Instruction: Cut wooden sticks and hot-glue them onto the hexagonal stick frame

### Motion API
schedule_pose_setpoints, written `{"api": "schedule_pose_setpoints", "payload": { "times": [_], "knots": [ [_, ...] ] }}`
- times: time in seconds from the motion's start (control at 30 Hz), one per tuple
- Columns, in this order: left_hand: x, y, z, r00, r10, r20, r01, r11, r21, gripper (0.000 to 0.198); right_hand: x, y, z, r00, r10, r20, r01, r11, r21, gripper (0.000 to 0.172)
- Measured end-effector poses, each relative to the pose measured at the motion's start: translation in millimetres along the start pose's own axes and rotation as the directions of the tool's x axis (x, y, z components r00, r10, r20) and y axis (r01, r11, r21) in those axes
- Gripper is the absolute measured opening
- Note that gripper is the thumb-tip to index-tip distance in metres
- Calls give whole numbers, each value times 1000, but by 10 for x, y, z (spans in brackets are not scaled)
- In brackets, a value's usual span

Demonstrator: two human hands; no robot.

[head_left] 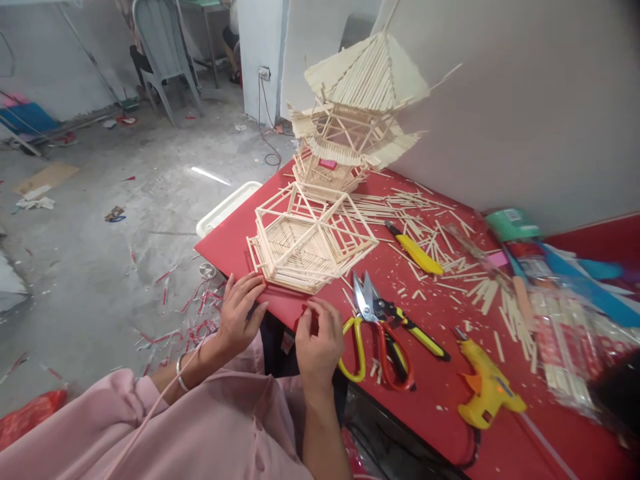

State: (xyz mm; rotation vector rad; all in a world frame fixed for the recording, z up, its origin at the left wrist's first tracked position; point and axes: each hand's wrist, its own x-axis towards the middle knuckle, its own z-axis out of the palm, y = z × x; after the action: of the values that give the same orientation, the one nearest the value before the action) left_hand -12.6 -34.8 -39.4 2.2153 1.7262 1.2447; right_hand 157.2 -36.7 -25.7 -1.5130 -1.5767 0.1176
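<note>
A hexagonal frame of thin wooden sticks (300,250) sits on the red table, its floor laid in concentric rings of sticks. My left hand (241,310) is at its front left corner, fingers stretched out with the thumb apart; the fingertips look to be touching or very close to the frame. At the table's front edge, my right hand (320,333) is loosely curled just short of the frame, with no object visible in it. Beside that hand lie scissors (367,310) with yellow and red handles. A pagoda model of sticks (357,100) stands behind the frame.
Pliers (420,333), a yellow cutter knife (417,250) and a yellow glue gun (487,383) lie to the right. Loose sticks (415,207) are scattered at the back, near packaged sticks (560,347). A grey chair (163,43) stands across the littered floor.
</note>
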Motion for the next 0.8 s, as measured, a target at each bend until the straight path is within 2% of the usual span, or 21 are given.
{"api": "schedule_pose_setpoints", "payload": {
  "times": [0.2,0.33,0.47,0.63,0.7,0.8],
  "knots": [
    [-50,46,-28,996,29,-89,-35,998,-59,17,-53,38,-4,998,47,-31,-46,998,52,13],
    [-68,106,-1,996,21,-89,-30,994,-103,12,-80,53,-3,997,79,-26,-77,995,67,20],
    [-39,140,12,993,-14,-113,-7,984,-180,8,-34,-36,-8,991,79,104,-83,996,38,30],
    [6,130,-83,977,-145,-155,94,951,-296,10,101,-259,109,966,44,254,1,985,-173,54],
    [22,102,-132,965,-225,-132,167,921,-353,12,157,-349,170,960,45,276,16,977,-214,49],
    [65,42,-184,948,-299,-108,235,887,-398,17,191,-461,183,951,15,309,63,969,-239,31]
  ]
}}
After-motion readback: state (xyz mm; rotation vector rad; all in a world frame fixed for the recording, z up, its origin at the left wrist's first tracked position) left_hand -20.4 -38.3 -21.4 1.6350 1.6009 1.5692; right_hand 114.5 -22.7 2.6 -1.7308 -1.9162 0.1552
